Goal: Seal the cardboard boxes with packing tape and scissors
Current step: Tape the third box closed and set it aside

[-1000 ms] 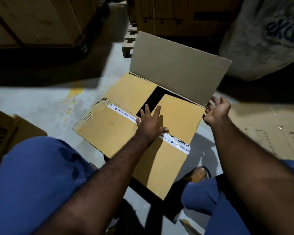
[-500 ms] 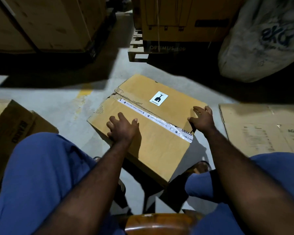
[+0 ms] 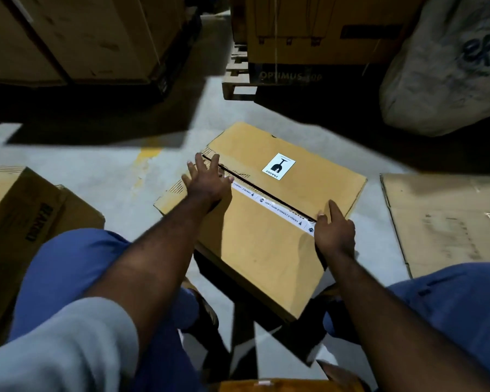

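A tan cardboard box [image 3: 263, 250] lies on the floor between my knees with both top flaps folded down. A dark seam runs along the middle, and a strip of old white printed tape [image 3: 275, 209] borders it on the near flap. A white fragile sticker [image 3: 278, 166] sits on the far flap. My left hand [image 3: 207, 179] lies flat with spread fingers on the left end of the seam. My right hand [image 3: 334, 230] presses with straight fingers on the right end of the seam. No tape roll or scissors show.
A brown box [image 3: 26, 222] stands at my left. Flattened cardboard [image 3: 447, 222] lies on the floor at right. Large cartons on pallets [image 3: 309, 38] and a grey sack [image 3: 447, 69] line the back. Bare concrete floor [image 3: 96, 165] lies ahead left.
The raised far flap came down and the box top closed. My left hand slid up to the seam's left end; my right hand moved down to the seam's right end.
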Demonstrator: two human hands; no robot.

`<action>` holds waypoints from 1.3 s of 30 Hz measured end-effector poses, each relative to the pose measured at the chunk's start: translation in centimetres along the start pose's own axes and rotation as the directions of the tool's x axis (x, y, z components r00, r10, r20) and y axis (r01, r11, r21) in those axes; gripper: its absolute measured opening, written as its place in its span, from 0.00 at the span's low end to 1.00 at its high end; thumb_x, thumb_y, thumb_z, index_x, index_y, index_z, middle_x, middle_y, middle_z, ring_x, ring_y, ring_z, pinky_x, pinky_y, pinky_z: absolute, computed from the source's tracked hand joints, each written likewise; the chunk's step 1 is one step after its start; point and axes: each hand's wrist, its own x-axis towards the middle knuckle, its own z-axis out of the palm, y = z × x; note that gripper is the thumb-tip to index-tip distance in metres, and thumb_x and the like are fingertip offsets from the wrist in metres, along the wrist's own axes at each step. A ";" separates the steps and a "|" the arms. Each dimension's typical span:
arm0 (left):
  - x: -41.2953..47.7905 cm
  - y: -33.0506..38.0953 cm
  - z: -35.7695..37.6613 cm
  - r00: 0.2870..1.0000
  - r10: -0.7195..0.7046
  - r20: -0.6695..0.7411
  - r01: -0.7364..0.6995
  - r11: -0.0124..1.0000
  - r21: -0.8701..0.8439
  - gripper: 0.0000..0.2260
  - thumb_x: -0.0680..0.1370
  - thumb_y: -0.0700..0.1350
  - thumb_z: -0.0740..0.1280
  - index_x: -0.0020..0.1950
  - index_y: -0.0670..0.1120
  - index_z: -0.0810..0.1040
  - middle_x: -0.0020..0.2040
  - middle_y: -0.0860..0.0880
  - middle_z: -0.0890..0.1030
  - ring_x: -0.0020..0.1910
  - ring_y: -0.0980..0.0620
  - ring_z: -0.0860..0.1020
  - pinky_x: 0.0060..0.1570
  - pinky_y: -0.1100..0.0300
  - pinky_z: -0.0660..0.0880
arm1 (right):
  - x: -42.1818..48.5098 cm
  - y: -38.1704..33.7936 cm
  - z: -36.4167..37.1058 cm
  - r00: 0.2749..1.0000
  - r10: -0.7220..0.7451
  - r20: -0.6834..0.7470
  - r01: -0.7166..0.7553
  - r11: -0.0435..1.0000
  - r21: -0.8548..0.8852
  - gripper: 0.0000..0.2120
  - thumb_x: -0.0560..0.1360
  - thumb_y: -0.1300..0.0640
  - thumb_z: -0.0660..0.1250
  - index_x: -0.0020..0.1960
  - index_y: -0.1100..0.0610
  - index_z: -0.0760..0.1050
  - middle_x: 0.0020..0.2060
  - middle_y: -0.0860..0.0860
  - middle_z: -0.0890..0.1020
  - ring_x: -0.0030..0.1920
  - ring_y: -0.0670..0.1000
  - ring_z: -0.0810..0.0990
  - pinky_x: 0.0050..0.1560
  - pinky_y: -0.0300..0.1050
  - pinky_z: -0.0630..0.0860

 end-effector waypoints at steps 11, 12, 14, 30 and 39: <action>7.0 0.7 2.1 0.997 -0.078 -0.017 0.078 0.997 0.002 0.35 0.77 0.71 0.56 0.77 0.51 0.60 0.72 0.34 0.66 0.70 0.33 0.65 0.69 0.39 0.59 | -0.3 0.6 1.5 0.986 -0.073 -0.150 0.061 0.995 -0.081 0.22 0.85 0.46 0.57 0.78 0.40 0.65 0.54 0.62 0.79 0.56 0.65 0.78 0.57 0.53 0.74; 7.4 0.7 1.9 0.995 -0.104 -0.010 0.104 0.994 -0.031 0.37 0.76 0.71 0.57 0.78 0.50 0.60 0.71 0.35 0.68 0.70 0.34 0.66 0.68 0.40 0.60 | -0.2 0.7 1.6 0.985 -0.072 -0.154 0.060 0.995 -0.082 0.22 0.84 0.46 0.58 0.78 0.40 0.65 0.54 0.62 0.79 0.56 0.65 0.78 0.57 0.53 0.75; 7.9 0.7 1.2 0.987 -0.162 0.004 0.162 0.982 -0.102 0.38 0.75 0.71 0.61 0.76 0.47 0.63 0.71 0.38 0.70 0.71 0.36 0.67 0.67 0.42 0.62 | 0.1 0.7 1.6 0.985 -0.067 -0.158 0.059 0.997 -0.053 0.22 0.83 0.45 0.60 0.77 0.41 0.67 0.56 0.61 0.81 0.58 0.64 0.79 0.57 0.53 0.75; -2.8 -0.5 0.6 0.856 -0.515 -0.036 0.500 0.844 -0.192 0.44 0.67 0.74 0.68 0.69 0.41 0.71 0.66 0.42 0.74 0.66 0.40 0.71 0.62 0.45 0.66 | 7.0 -3.5 -5.9 0.951 -0.307 0.023 0.307 0.938 -0.164 0.26 0.72 0.35 0.67 0.69 0.40 0.77 0.63 0.48 0.83 0.64 0.57 0.79 0.63 0.52 0.78; -4.7 -1.8 0.8 0.870 -0.492 -0.033 0.470 0.848 -0.243 0.47 0.68 0.73 0.69 0.71 0.38 0.67 0.67 0.41 0.72 0.67 0.39 0.69 0.61 0.45 0.66 | 6.9 -3.5 -5.5 0.932 -0.349 0.095 0.359 0.925 -0.124 0.23 0.76 0.41 0.70 0.70 0.44 0.77 0.65 0.50 0.81 0.67 0.55 0.77 0.66 0.50 0.75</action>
